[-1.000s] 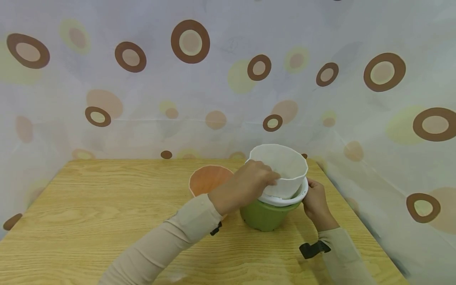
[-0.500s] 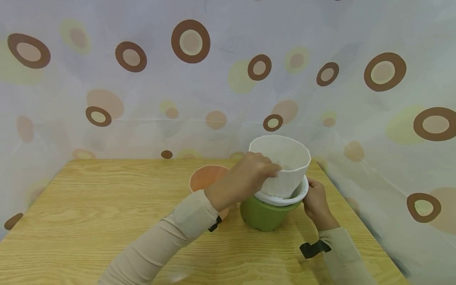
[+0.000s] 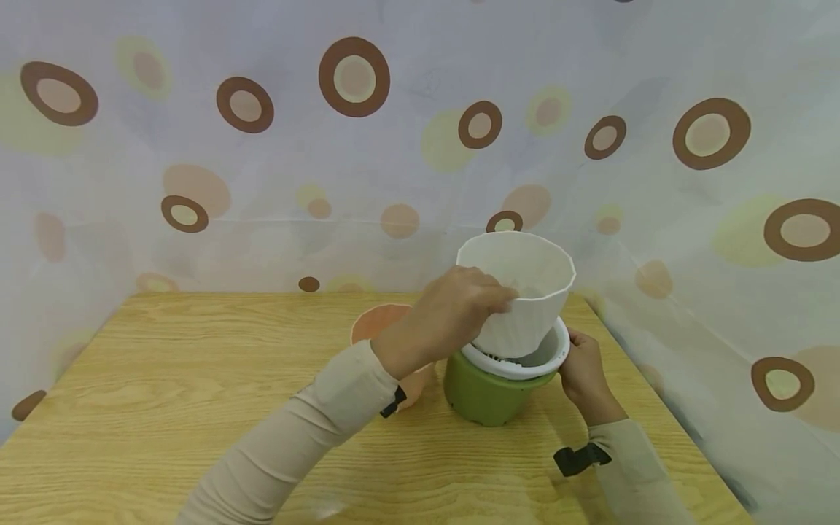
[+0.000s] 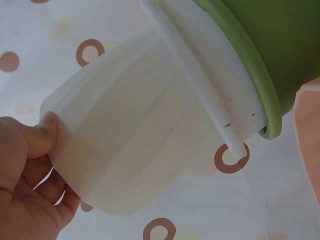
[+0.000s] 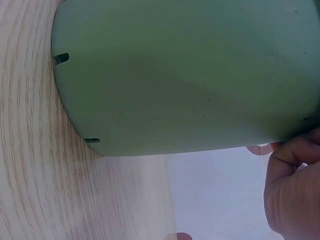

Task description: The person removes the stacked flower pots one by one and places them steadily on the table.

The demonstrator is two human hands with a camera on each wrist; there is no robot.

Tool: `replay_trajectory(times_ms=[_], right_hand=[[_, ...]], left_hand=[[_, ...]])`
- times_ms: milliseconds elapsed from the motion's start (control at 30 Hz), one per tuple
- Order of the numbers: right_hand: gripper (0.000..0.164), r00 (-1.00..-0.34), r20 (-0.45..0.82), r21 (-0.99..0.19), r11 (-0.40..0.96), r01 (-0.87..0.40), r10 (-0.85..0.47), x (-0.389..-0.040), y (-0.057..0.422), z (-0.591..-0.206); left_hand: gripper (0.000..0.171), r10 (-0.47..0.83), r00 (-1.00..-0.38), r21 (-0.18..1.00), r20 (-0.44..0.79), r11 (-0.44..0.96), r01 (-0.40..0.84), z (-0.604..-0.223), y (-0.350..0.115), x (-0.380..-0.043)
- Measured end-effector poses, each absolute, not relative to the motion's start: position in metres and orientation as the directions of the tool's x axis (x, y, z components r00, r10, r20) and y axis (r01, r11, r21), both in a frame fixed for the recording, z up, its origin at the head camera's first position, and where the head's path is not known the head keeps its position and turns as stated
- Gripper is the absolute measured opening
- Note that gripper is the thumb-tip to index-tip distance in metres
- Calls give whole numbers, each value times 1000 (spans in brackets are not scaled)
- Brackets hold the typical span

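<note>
White pot (image 3: pixel 515 332) pinched at seven o'clock by left hand (image 3: pixel 453 310), green pot (image 3: pixel 488 394) gripped at three by right hand (image 3: pixel 584 372) (steadying, apparently); likely unnesting, next needing upward lift.

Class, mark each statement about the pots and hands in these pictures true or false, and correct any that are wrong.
1. The left hand grips the rim of the faceted white pot. True.
2. The round-rimmed white pot sits inside the green pot. True.
3. The green pot is lying on its side. False: it stands upright on the table.
4. In the head view, the orange pot is left of the green pot. True.
5. The right hand holds the orange pot. False: it grips near the green pot's rim.
</note>
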State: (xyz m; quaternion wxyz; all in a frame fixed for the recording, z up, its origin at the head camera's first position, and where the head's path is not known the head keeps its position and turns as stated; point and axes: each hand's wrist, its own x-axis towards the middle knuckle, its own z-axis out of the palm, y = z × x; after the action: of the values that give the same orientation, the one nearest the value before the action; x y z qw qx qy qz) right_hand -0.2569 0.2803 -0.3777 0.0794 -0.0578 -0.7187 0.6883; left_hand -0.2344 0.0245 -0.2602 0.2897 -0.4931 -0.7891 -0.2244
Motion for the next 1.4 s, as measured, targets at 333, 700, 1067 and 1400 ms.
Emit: replay_trajectory(times_ms=[333,700,1067,1400], right_hand=[[14,-982,18,-999,30,-13,186,-258,281,-379],[40,-980,9,-1000,26,-4,199,-259,280,-380],[41,-980,-9,-999,31,15,197,-260,281,-382],[42,-978,-4,-1000,29,11,208,-260,281,-380]], left_hand=[[14,640,-293,35,710,383,923,-257,15,-235],[14,576,-261,21,775,389,921,-249,-9,-234],[13,500,-308,63,809,447,892,-249,-49,-236],[17,475,-346,51,809,531,846,-252,-96,-227]])
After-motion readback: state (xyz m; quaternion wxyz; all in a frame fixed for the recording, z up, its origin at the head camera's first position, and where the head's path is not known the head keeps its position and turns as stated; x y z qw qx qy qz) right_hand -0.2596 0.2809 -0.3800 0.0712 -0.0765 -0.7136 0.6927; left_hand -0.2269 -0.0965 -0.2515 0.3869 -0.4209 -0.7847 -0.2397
